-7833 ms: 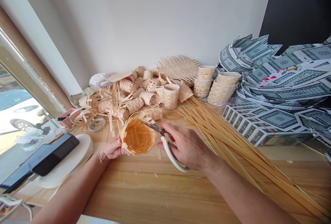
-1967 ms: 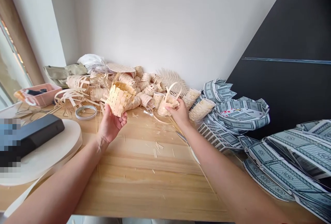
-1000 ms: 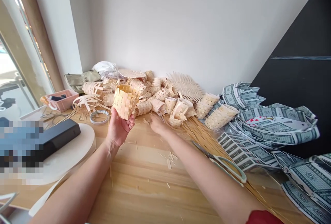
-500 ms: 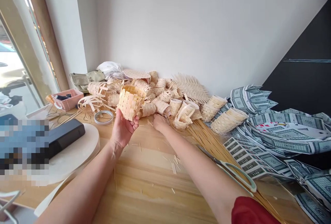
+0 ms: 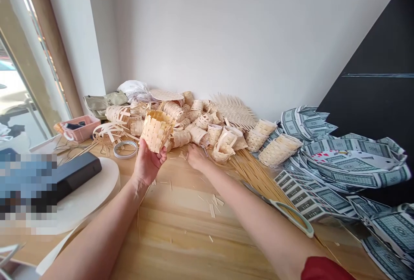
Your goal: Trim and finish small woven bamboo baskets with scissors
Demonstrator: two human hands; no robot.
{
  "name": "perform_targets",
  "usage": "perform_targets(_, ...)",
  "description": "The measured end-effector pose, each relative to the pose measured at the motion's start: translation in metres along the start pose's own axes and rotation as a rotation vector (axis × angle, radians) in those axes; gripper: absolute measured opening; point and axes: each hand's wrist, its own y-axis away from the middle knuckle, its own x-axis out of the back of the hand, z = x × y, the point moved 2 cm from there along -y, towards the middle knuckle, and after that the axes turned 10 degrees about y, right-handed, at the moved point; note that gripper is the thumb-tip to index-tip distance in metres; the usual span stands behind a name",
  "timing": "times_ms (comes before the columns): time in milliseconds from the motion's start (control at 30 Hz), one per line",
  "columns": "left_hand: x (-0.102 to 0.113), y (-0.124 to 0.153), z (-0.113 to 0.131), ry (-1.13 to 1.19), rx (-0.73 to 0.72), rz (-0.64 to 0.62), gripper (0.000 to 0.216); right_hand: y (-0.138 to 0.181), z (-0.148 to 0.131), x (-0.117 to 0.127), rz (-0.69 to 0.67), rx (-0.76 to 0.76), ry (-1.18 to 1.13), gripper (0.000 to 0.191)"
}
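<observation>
Change noted: the scissors with pale green handles (image 5: 293, 219) have left my right hand (image 5: 196, 157). They now lie on the light wooden desk (image 5: 181, 237), toward its right edge, across the loose bundle of long pale bamboo strips (image 5: 255, 175). The small round basket woven of pale bamboo strip (image 5: 156, 130) was formerly low over the near half of the desk with the blades at its rim. It is now raised in front of the heap at the back edge. Over the last half second little shifts; both hands keep their places.

Judgement: cutting is set aside, and the work has passed to handling the basket and reaching into the heap.

Left hand (image 5: 147, 163): grasping the basket from beneath, thumb on its near wall, fingers round the base. The basket sits above the palm, clear of the desk, its mouth up and tilted away.

Right hand: back uppermost at the foot of the heap of small woven baskets (image 5: 194, 120), low on the desk, fingers curled away from view. I cannot tell whether they close on anything. This hand is near the held basket but apart from it, lower and to its right. Just beside it stands a small woven basket with a looped handle (image 5: 223, 148).

Also present: a roll of clear tape (image 5: 125, 149) on the desk left of my left hand, a pink tray (image 5: 79, 127) at the left edge, and folded sheets printed with grey-green card backs (image 5: 339, 159) along the right edge.
</observation>
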Motion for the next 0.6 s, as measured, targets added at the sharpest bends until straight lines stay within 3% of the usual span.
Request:
perform_targets(133, 0.0, -0.001, 0.0, 0.007, -0.014, 0.02, 0.042, -0.024, 0.001, -0.006, -0.005, -0.091, 0.026, 0.033)
perform_targets(267, 0.001, -0.001, 0.001, -0.01, -0.002, 0.025, 0.043, -0.023, -0.001, -0.002, -0.011, -0.014, 0.015, 0.031)
perform_targets(500, 0.002, -0.003, 0.007, -0.01, -0.064, 0.009, 0.041, 0.048, -0.012, 0.026, -0.044, 0.323, -0.059, 0.029)
perform_targets(600, 0.001, -0.003, 0.01, -0.017, -0.089, 0.02, 0.042, 0.067, -0.018, 0.036, -0.044, 0.352, -0.089, 0.034)
